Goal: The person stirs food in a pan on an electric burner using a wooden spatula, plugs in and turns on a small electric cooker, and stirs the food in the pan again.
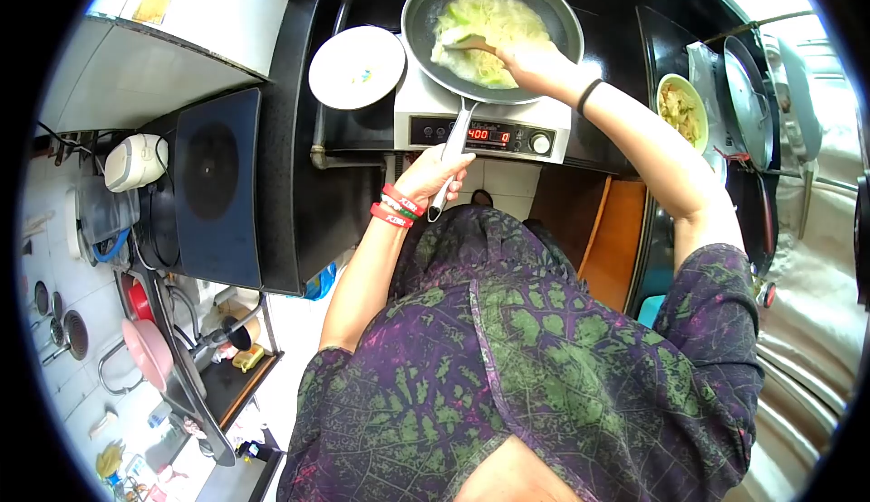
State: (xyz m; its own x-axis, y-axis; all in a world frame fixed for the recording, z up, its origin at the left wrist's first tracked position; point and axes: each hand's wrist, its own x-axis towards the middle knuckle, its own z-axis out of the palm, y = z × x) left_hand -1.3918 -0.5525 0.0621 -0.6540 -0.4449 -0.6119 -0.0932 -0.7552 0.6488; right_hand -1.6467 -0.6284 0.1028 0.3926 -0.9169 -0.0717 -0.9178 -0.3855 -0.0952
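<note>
A dark wok [420,24] with a long metal handle sits on a white induction cooker [555,129] whose red display is lit. Inside it lie pale green-yellow vegetable shreds [503,14], wet-looking. My left hand [433,178] is closed around the wok's handle, near its end. Over the wok's right side, my right hand [536,65] grips a spatula [470,43] with a brownish handle. The spatula's tip rests among the shreds at their left edge. My right fingers are partly hidden by the hand itself.
Left of the wok stands a white plate [356,69] with a small coloured mark. A yellow-green bowl [701,111] of food is on the right counter, beside a large pan [748,94]. Farther left are a dark glass-topped panel [217,244] and a white appliance [136,162].
</note>
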